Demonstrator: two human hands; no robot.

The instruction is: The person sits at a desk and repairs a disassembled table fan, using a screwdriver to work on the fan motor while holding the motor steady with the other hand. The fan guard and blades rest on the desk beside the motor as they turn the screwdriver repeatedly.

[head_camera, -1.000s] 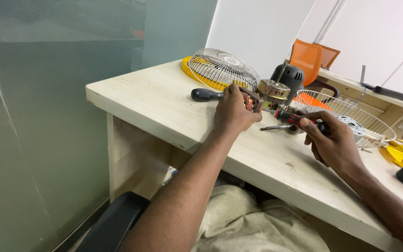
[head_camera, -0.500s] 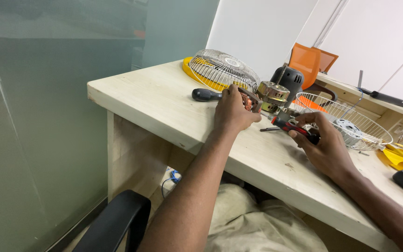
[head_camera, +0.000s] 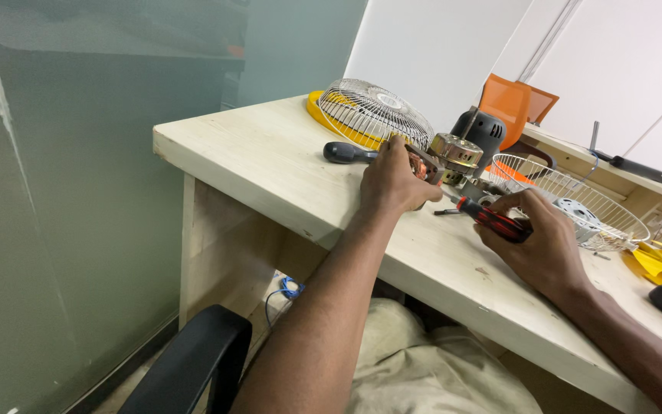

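Two hands work at the fan motor (head_camera: 453, 153) on the wooden table (head_camera: 270, 165). Left hand (head_camera: 392, 180) stays clamped on its bracket; right hand (head_camera: 538, 241), grasping the red-and-black screwdriver (head_camera: 492, 218), has drawn slightly closer, tip toward the motor's base.

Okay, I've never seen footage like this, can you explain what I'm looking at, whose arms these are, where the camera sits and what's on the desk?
The camera sits on a person's head and looks down, so the two arms are the wearer's own. They sit at a pale wooden desk. The left hand steadies a small fan motor. The right hand grips a red and black screwdriver pointed toward the motor. On the desk lie two wire fan guards, one behind the left hand and one beyond the right. A black-handled tool, a dark motor housing and yellow plastic parts are also there.
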